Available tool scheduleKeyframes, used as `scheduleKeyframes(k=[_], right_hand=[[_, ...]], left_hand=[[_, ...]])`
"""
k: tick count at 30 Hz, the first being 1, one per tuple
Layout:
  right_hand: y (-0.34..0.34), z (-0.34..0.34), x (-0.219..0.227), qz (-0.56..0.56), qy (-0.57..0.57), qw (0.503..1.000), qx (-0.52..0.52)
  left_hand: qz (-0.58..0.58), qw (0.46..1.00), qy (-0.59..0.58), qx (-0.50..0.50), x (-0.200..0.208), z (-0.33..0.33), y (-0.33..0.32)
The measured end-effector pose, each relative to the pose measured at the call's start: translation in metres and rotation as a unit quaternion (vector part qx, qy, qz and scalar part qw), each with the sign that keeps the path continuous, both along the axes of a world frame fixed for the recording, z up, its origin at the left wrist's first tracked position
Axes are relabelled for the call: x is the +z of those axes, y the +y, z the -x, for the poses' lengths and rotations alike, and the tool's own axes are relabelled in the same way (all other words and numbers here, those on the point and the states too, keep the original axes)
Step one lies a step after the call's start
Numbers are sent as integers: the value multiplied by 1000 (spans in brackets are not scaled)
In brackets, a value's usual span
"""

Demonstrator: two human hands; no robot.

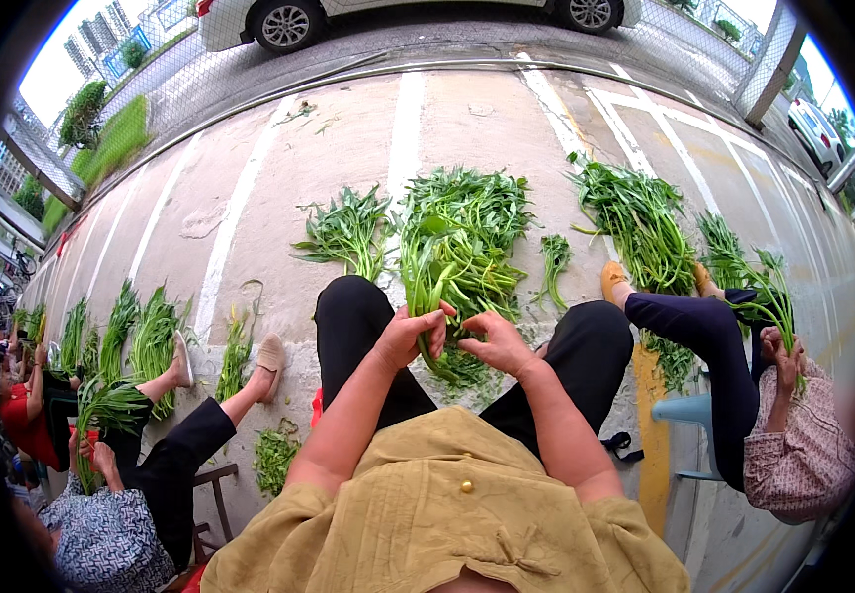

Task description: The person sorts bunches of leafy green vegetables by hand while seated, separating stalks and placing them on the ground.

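Note:
My left hand (414, 334) is closed around the stems of a bunch of water spinach (435, 272), long green stalks with leaves at the far end, held upright between my knees. Just to the right, my right hand (500, 344) has its fingers bent but apart, with nothing visible in them. It is close to the stem ends without clearly touching them. Beyond the held bunch lies a large pile of water spinach (482, 203) on the ground. Loose leaves (462, 368) are scattered below my hands, partly hidden by them.
Smaller heaps of greens lie left (346, 229) and right (635, 212) of the pile. One co-worker sits at right by a blue stool (684, 410), holding greens (773, 292); others sit at left with greens (106, 405). A wire fence and a white car (418, 8) stand beyond.

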State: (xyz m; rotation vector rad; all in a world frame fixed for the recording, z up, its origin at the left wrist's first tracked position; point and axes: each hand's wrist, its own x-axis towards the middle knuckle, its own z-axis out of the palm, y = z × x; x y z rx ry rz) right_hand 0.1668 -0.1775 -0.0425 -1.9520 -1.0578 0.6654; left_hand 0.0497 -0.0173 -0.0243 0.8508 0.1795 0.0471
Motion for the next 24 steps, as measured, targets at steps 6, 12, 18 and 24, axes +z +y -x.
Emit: scheduleKeyframes(k=[6, 12, 18, 24], right_hand=[[-3, -25, 3, -190, 341, 887, -248], [-7, -31, -1, -232, 422, 828, -285], [-8, -38, -2, -232, 457, 785, -347], [-6, -47, -4, -214, 537, 734, -357]], left_hand=[[-21, 999, 1, -48, 3, 4, -4], [-29, 997, -6, -70, 7, 6, -7], [-44, 992, -22, -116, 4, 9, -4], [-29, 988, -17, -148, 6, 15, -2]])
